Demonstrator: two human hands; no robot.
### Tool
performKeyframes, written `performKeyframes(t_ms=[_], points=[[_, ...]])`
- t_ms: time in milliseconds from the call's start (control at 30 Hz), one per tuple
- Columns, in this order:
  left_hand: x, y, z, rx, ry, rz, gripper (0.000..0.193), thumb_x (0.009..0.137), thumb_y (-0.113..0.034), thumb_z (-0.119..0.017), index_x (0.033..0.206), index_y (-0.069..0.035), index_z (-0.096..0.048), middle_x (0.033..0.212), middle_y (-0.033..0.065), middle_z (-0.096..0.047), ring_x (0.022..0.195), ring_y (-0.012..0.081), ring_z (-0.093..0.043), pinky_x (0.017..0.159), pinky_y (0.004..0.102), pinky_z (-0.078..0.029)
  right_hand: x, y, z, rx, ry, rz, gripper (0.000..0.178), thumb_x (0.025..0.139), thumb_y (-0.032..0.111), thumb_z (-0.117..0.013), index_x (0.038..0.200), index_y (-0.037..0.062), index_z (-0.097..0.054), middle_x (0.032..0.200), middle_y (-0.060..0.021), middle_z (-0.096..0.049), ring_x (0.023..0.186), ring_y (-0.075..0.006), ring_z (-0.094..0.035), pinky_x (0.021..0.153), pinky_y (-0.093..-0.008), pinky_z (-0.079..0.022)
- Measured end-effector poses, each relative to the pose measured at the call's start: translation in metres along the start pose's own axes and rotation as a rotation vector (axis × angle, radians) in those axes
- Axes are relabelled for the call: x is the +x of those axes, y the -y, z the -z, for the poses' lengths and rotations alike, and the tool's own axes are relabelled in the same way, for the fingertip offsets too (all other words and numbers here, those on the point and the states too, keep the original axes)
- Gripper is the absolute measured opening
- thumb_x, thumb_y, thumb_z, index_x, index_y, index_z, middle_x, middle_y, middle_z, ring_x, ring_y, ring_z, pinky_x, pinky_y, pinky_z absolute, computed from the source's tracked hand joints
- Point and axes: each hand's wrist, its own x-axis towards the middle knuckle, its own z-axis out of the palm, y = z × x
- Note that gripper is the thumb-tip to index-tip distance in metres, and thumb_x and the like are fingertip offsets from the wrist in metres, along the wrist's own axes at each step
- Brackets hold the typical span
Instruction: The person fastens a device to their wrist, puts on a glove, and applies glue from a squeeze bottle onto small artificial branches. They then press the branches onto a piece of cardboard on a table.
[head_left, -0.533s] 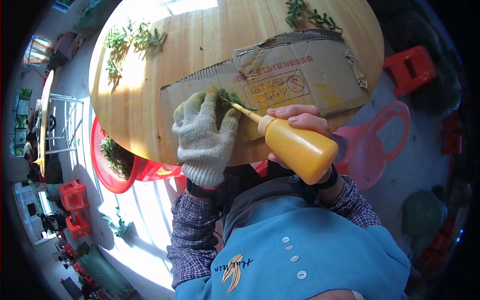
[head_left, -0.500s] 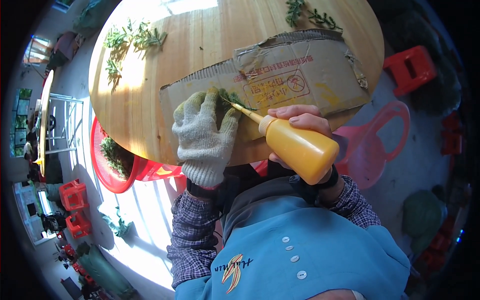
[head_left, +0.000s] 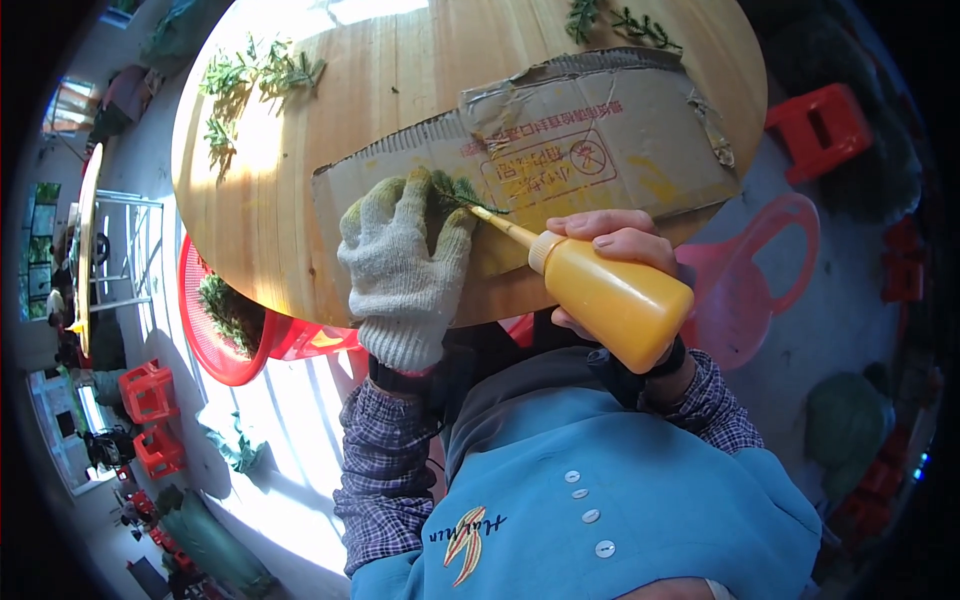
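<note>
The left hand (head_left: 400, 260), in a pale knitted glove, lies on the cardboard (head_left: 655, 120) on the round worktop (head_left: 350, 95), thumb and forefinger spread about a small green sprig (head_left: 458, 192), though whether that grip pinches it I cannot tell. The bare right hand (head_left: 622, 245) has its grip clamped around a yellow squeeze bottle (head_left: 622, 305), tilted over the worktop's near edge, its nozzle (head_left: 503, 226) reaching the sprig beside the gloved thumb

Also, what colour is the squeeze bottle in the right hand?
The squeeze bottle in the right hand looks yellow-orange; best seen in the head view.
</note>
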Motion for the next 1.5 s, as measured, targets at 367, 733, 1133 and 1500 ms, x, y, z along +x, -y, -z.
performKeyframes(t_ms=[367,733,1133,1500], points=[[-0.001,-0.002,0.002,0.027,-0.005,-0.006,0.043,0.085,-0.026,-0.073,0.121,-0.002,-0.067,0.119,0.0187,-0.065,0.111,0.038,-0.058,0.097,0.0465,-0.047,0.002,0.003,0.0,0.028,0.012,0.016,0.067,0.073,0.009,-0.089,0.125,0.0067,-0.047,0.122,-0.0185,-0.057,0.108,-0.0321,-0.067,0.09,-0.0403,-0.059],[-0.001,-0.004,0.003,0.029,0.012,-0.002,0.042,0.086,-0.026,-0.072,0.121,-0.003,-0.067,0.119,0.0179,-0.064,0.112,0.0373,-0.058,0.097,0.0466,-0.047,-0.003,0.0,0.0,-0.005,0.032,-0.006,0.063,0.08,0.021,-0.086,0.125,0.0067,-0.045,0.121,-0.0177,-0.055,0.113,-0.0297,-0.061,0.096,-0.0498,-0.057],[-0.001,-0.003,0.003,0.025,0.01,-0.004,0.043,0.086,-0.027,-0.073,0.122,-0.003,-0.067,0.12,0.0178,-0.064,0.113,0.037,-0.057,0.098,0.0462,-0.047,-0.006,0.002,0.004,-0.03,0.032,-0.025,0.062,0.08,0.021,-0.086,0.125,0.0072,-0.045,0.121,-0.0176,-0.055,0.112,-0.0313,-0.061,0.097,-0.0496,-0.056],[-0.002,-0.003,0.0,0.028,-0.006,-0.012,0.043,0.087,-0.028,-0.073,0.121,-0.002,-0.068,0.12,0.0189,-0.064,0.112,0.0373,-0.058,0.098,0.0463,-0.047,-0.009,0.004,0.012,-0.02,0.02,-0.036,0.063,0.08,0.023,-0.087,0.125,0.0076,-0.045,0.119,-0.017,-0.055,0.111,-0.0312,-0.061,0.096,-0.0494,-0.057]])
